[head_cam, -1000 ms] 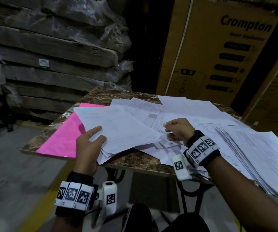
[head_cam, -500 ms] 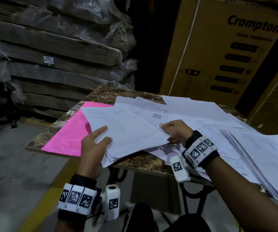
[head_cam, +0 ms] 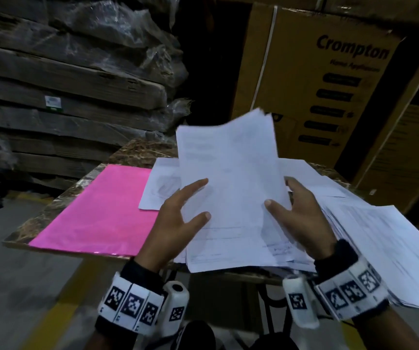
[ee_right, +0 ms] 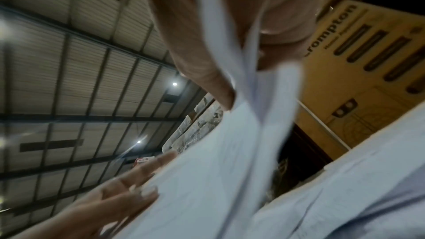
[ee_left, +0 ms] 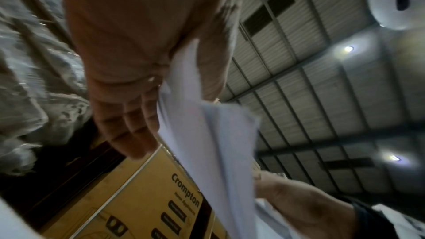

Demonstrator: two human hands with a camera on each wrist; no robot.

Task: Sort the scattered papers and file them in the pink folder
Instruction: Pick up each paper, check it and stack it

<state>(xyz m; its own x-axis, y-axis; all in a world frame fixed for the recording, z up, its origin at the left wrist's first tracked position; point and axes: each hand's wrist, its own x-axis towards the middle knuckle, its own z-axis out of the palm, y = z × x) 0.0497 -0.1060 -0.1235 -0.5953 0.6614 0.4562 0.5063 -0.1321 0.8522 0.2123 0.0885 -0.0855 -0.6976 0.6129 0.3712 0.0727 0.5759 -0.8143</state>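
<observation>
A stack of white papers point(head_cam: 228, 185) is raised and tilted nearly upright above the table's near edge. My left hand point(head_cam: 199, 200) grips its left edge, thumb in front. My right hand point(head_cam: 279, 193) grips its right edge the same way. The left wrist view shows the papers point(ee_left: 214, 143) pinched between thumb and fingers of the left hand point(ee_left: 147, 97). In the right wrist view the papers point(ee_right: 218, 170) run between the thumb and fingers of the right hand point(ee_right: 230, 61). The pink folder point(head_cam: 97, 210) lies shut and flat on the table's left part.
The marble-patterned table point(head_cam: 137, 152) carries one loose sheet point(head_cam: 160, 188) beside the folder and a thick spread of papers point(head_cam: 380, 236) overhanging its right side. Brown Crompton cartons point(head_cam: 317, 84) stand behind, plastic-wrapped boards point(head_cam: 64, 84) at the left. A yellow floor line point(head_cam: 59, 311) runs below.
The stack lay flat under my left hand; now both hands hold it lifted and nearly upright. My right hand left the loose sheets and took the stack's right edge.
</observation>
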